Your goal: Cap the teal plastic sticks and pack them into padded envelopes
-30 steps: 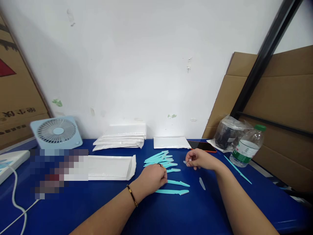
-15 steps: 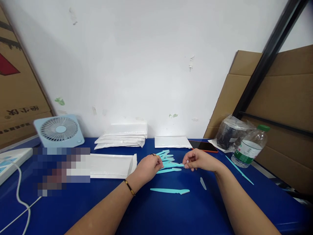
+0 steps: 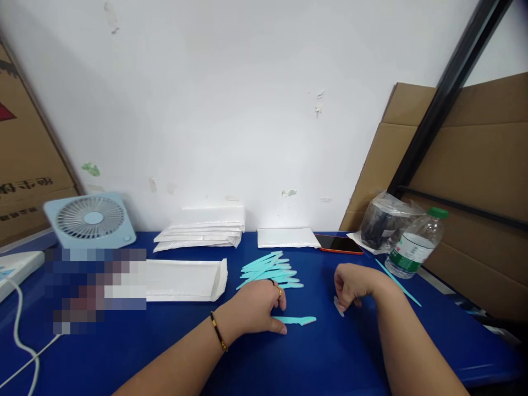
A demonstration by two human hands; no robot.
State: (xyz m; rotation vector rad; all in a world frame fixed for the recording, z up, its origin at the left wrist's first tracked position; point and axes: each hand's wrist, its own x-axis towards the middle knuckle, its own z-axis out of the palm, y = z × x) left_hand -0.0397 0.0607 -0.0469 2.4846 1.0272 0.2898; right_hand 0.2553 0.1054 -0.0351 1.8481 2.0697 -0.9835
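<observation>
A turquoise eyebrow razor (image 3: 301,320) lies by itself on the blue table. Over its handle is my left hand (image 3: 258,308), thumb and forefinger apart on either side of it; the handle's end is hidden. Just beyond this hand, several more turquoise razors (image 3: 268,267) lie in a loose fanned pile. My right hand (image 3: 352,286) is bent down to the table, its fingertips closed on a small translucent blade cap (image 3: 339,307). Part of the cap is covered by the fingers.
White padded envelopes (image 3: 202,228) are stacked by the wall, with one envelope (image 3: 181,280) nearer and another (image 3: 289,237) beside a phone (image 3: 340,244). A thin turquoise stick (image 3: 398,282), a water bottle (image 3: 414,247) and a bagged cup (image 3: 381,223) stand right. A fan (image 3: 93,217) stands left.
My left hand has left the razor pile and come nearer to the single razor. My right hand has let go of a razor in the pile and moved right and down to the cap.
</observation>
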